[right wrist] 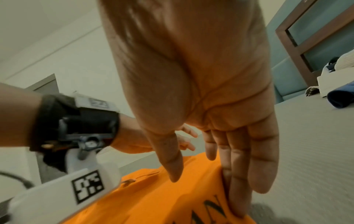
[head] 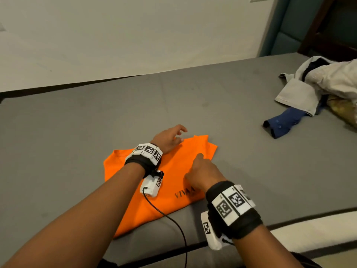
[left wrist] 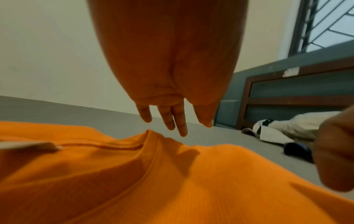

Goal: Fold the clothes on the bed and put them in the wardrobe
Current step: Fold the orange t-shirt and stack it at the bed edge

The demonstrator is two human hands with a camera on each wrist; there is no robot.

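An orange T-shirt (head: 170,182) with dark lettering lies partly folded on the grey bed (head: 77,132), near its front edge. My left hand (head: 170,139) hovers over the shirt's far edge, fingers (left wrist: 180,121) straight and spread, holding nothing. My right hand (head: 202,171) lies on the shirt's right side. In the right wrist view its straight fingers (right wrist: 237,174) touch the folded right edge of the shirt (right wrist: 172,197), with the thumb held apart. In the left wrist view the shirt (left wrist: 172,181) fills the foreground, a ridge of cloth rising below my fingertips.
A heap of light-coloured clothes (head: 324,82) lies at the bed's far right, with a dark blue garment (head: 284,122) sticking out of it. A white wall (head: 135,35) runs along the bed's far side. A wooden frame (left wrist: 287,91) stands at the head of the bed.
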